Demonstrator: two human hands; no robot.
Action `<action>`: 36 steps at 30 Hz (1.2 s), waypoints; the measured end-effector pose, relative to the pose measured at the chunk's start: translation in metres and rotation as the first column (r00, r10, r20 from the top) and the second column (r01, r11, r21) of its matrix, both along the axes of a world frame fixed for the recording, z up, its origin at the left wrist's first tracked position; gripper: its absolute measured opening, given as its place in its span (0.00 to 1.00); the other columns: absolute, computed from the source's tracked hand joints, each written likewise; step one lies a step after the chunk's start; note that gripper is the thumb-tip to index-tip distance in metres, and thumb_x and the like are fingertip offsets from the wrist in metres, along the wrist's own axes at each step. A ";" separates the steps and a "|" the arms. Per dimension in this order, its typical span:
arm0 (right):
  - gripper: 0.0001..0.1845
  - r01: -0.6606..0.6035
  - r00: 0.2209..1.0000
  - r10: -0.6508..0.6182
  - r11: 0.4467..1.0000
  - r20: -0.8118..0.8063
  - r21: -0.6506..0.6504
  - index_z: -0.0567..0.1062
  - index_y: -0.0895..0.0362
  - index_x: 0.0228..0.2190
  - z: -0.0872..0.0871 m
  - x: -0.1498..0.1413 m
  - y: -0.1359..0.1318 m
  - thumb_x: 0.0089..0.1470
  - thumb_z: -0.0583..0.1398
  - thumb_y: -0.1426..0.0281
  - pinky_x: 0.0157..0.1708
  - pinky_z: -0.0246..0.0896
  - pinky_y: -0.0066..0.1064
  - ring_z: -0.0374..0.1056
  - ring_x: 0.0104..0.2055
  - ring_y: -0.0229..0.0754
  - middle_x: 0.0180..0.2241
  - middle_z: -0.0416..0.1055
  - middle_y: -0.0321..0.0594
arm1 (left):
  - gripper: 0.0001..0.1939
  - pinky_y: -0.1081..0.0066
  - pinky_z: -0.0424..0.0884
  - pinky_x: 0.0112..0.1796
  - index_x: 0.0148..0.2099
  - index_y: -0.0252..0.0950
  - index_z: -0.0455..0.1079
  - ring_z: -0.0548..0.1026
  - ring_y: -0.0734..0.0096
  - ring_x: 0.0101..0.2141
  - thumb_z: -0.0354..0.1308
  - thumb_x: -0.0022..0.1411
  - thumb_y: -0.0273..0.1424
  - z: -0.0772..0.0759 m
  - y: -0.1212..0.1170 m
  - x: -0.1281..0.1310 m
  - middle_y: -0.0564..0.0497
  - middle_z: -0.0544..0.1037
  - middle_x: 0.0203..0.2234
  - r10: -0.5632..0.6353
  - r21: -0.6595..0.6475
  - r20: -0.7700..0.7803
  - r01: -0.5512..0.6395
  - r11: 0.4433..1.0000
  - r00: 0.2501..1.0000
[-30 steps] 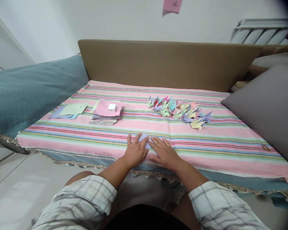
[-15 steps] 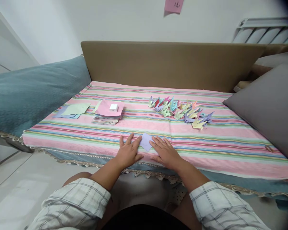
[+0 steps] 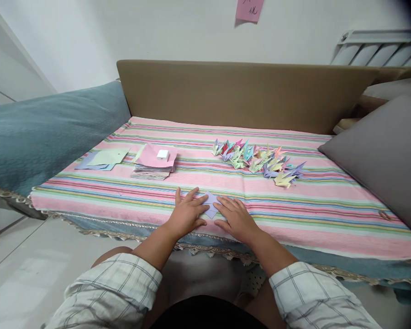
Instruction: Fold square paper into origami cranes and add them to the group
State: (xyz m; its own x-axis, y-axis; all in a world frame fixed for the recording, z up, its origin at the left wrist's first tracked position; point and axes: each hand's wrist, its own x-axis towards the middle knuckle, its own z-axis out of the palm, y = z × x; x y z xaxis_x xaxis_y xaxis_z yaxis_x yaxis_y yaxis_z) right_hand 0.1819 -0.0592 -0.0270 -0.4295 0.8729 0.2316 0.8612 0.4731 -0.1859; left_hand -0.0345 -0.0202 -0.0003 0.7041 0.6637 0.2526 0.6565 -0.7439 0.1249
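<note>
A small folded piece of purple origami paper (image 3: 211,210) lies flat on the striped cloth near its front edge, one corner turned away from me. My left hand (image 3: 187,212) rests on its left side, fingers spread, fingertips pressing the paper. From the right, my right hand (image 3: 236,217) lies with outstretched fingers, its tips touching the paper's right corner. A horizontal crease or flap edge shows across the paper between the hands. Beyond them, several folded paper cranes (image 3: 238,162) in many colours stand in a cluster.
Left of centre is a stack of paper squares (image 3: 152,172) with a small white box (image 3: 163,155) on top. Loose green and blue sheets (image 3: 109,156) lie farther left. A grey cushion (image 3: 387,151) leans at the right; a brown backrest (image 3: 226,93) runs behind the striped cloth (image 3: 102,192).
My left hand has shifted slightly right, its fingers now over more of the purple paper. A crease line or flap edge now shows across the paper. My right hand stays nearly in place.
</note>
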 end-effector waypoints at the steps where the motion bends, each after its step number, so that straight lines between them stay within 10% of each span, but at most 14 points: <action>1: 0.27 0.000 1.000 0.000 1.000 -0.015 0.005 0.63 0.54 0.55 0.001 0.000 0.001 0.57 0.53 0.56 0.58 0.43 0.50 0.50 0.62 0.50 0.60 0.56 0.46 | 0.20 0.34 0.25 0.53 0.49 0.49 0.70 0.57 0.47 0.59 0.63 0.52 0.37 0.000 0.001 0.001 0.49 0.70 0.53 -0.023 0.006 0.006 0.023 1.000 1.000; 13: 0.21 -0.028 0.979 0.055 0.990 -0.195 0.136 0.70 0.55 0.48 0.005 0.000 0.007 0.54 0.58 0.60 0.53 0.52 0.44 0.62 0.52 0.48 0.51 0.69 0.46 | 0.12 0.52 0.55 0.54 0.41 0.39 0.73 0.74 0.65 0.43 0.48 0.64 0.33 0.004 0.010 0.009 0.49 0.77 0.43 -0.097 0.039 0.107 0.094 0.995 0.990; 19: 0.12 0.026 0.884 0.016 0.996 -0.468 0.083 0.75 0.54 0.37 0.026 -0.004 0.004 0.58 0.54 0.66 0.43 0.60 0.38 0.69 0.41 0.44 0.37 0.76 0.41 | 0.13 0.65 0.68 0.42 0.40 0.37 0.72 0.75 0.66 0.38 0.48 0.63 0.37 0.021 0.004 0.014 0.49 0.79 0.36 0.050 -0.202 0.433 0.043 0.979 0.900; 26: 0.24 -0.060 0.538 -0.247 0.943 -0.806 -0.328 0.65 0.57 0.50 0.028 -0.003 0.013 0.53 0.56 0.61 0.35 0.66 0.34 0.72 0.36 0.43 0.37 0.76 0.41 | 0.17 0.71 0.70 0.30 0.36 0.34 0.69 0.74 0.70 0.27 0.59 0.51 0.42 0.012 0.015 0.019 0.51 0.77 0.26 0.514 -0.696 0.638 0.145 0.703 0.573; 31: 0.21 0.232 0.763 -0.247 0.967 -0.597 -0.104 0.70 0.56 0.48 0.020 -0.003 0.017 0.51 0.58 0.65 0.43 0.63 0.39 0.67 0.45 0.47 0.44 0.72 0.46 | 0.12 0.73 0.65 0.27 0.36 0.37 0.71 0.73 0.70 0.26 0.56 0.52 0.39 0.001 0.025 0.018 0.52 0.77 0.25 0.575 -0.613 0.441 -0.237 0.754 0.689; 36: 0.13 0.163 0.941 -0.121 0.980 -0.317 0.111 0.76 0.52 0.40 0.020 -0.009 0.015 0.57 0.54 0.66 0.48 0.56 0.40 0.64 0.47 0.46 0.44 0.72 0.42 | 0.13 0.72 0.62 0.28 0.40 0.41 0.74 0.74 0.67 0.29 0.54 0.54 0.38 0.013 0.021 0.018 0.52 0.78 0.28 0.564 -0.445 0.230 -0.429 0.786 0.793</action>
State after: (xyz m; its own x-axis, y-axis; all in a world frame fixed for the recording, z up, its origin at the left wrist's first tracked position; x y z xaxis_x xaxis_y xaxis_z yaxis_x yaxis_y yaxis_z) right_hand 0.1726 -0.0445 -0.0073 -0.1929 0.8713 0.4512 0.8320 0.3890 -0.3956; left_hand -0.0162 0.0011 0.0123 0.1643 0.9827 0.0858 0.7862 -0.1830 0.5902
